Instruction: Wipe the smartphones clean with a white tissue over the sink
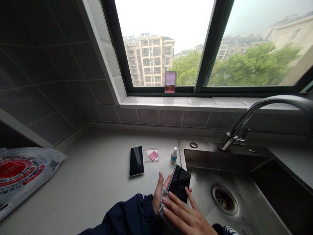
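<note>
My left hand [157,195] is wrapped round the left edge and underside of a black-screened phone [179,182], its thumb sticking up. The phone lies tilted over the front left corner of the sink. Across its lower part rests my right hand [183,209], fingers stretched and pressing a grey cloth [163,195] against it; most of the cloth is hidden. Just beyond the phone stands a small white-capped bottle [174,156]. A second phone [136,161] lies screen up on the counter, beside a clear phone case [148,159] with a pink square [153,155] on it.
The steel sink [230,163] with its drain [225,199] takes up the right side, under a curved chrome tap [244,120]. A white plastic bag with red print [24,173] sits at the left on the pale counter [97,182]. A window [161,58] rises behind.
</note>
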### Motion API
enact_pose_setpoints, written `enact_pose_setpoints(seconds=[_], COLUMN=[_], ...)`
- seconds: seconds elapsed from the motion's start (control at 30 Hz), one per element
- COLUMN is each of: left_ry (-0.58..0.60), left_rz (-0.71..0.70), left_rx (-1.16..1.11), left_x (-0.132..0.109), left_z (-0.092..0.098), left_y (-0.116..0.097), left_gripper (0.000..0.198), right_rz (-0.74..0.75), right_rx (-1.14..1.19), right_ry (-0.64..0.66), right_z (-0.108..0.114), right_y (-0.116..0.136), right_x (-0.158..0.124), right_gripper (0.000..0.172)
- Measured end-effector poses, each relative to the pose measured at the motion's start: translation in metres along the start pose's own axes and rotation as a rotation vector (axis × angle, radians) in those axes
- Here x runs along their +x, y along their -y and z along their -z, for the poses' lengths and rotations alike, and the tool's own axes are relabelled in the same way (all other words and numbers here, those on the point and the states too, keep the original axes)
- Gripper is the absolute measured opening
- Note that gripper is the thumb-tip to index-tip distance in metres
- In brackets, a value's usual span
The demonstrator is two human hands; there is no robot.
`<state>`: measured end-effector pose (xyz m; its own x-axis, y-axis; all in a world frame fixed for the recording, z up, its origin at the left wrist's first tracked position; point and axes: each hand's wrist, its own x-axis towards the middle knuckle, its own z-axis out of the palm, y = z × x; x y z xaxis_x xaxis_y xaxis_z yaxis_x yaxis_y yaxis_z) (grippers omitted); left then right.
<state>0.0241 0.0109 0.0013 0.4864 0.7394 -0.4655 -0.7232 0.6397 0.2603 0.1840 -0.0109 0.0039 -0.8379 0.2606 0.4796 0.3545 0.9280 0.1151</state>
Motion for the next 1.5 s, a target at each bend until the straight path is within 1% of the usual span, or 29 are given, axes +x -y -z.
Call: enact_pose_setpoints(seconds=[0.03,0.1,0.17,0.2,0.27,0.33,0.4,0.5,0.6,0.73,0.87,0.93,1.0,1.1,1.17,1.23,1.33,1.5], left_ry=[-0.004,-0.027,-0.057,-0.059,-0.029,0.025,0.098,0.200,0.254,0.315,0.374,0.382,0.360,0.337,0.345,0.371,0.403,0.428], left_rz=[0.000,-0.019,-0.042,-0.056,-0.073,-0.086,-0.069,-0.010,-0.026,-0.070,-0.106,-0.145,-0.154,-0.079,-0.014,0.035,0.068,0.077], left_rx=[-0.008,-0.022,-0.034,-0.039,-0.046,-0.038,-0.015,0.040,0.075,0.075,0.112,0.136,0.152,0.167,0.192,0.229,0.266,0.276], left_x=[0.001,0.003,0.005,0.006,0.009,0.011,0.010,0.007,0.005,0.004,0.005,0.005,0.002,-0.005,-0.011,-0.015,-0.016,-0.011], left_z=[0.001,0.003,0.004,0.004,0.004,0.006,0.008,0.009,0.009,0.007,0.006,0.005,0.003,-0.003,-0.007,-0.009,-0.007,0.000], left_y=[0.000,0.001,0.002,0.003,0.003,0.004,0.004,0.002,0.000,-0.001,0.000,0.001,0.003,0.003,0.002,0.000,-0.002,-0.002], left_gripper=[0.097,0.096,0.091,0.087,0.077,0.064,0.059,0.067,0.072,0.069,0.067,0.061,0.059,0.068,0.074,0.075,0.072,0.070], right_rz=[-0.011,-0.035,-0.062,-0.081,-0.126,-0.173,-0.216,-0.288,-0.381,-0.512,-0.581,-0.604,-0.630,-0.667,-0.686,-0.696,-0.702,-0.719], right_rx=[-0.004,-0.007,-0.007,-0.008,-0.007,-0.003,0.002,0.012,0.041,0.101,0.104,0.093,0.082,0.073,0.071,0.070,0.068,0.076], right_ry=[0.002,-0.002,-0.011,-0.013,-0.005,0.021,0.055,0.097,0.121,0.129,0.109,0.096,0.081,0.062,0.060,0.062,0.058,0.036], right_z=[0.000,0.000,0.001,0.001,0.003,0.004,0.004,0.002,-0.001,-0.006,-0.006,-0.005,-0.003,-0.001,-0.001,-0.001,-0.001,-0.001], right_y=[0.000,-0.001,-0.001,-0.001,-0.001,0.000,0.000,-0.002,-0.006,-0.011,-0.014,-0.015,-0.015,-0.016,-0.016,-0.016,-0.018,-0.020], right_x=[0.000,0.000,0.000,0.000,0.001,0.000,-0.003,-0.008,-0.014,-0.022,-0.024,-0.023,-0.021,-0.020,-0.020,-0.021,-0.022,-0.023], right_gripper=[0.044,0.054,0.065,0.067,0.065,0.065,0.066,0.065,0.063,0.062,0.061,0.061,0.060,0.061,0.061,0.061,0.061,0.060])
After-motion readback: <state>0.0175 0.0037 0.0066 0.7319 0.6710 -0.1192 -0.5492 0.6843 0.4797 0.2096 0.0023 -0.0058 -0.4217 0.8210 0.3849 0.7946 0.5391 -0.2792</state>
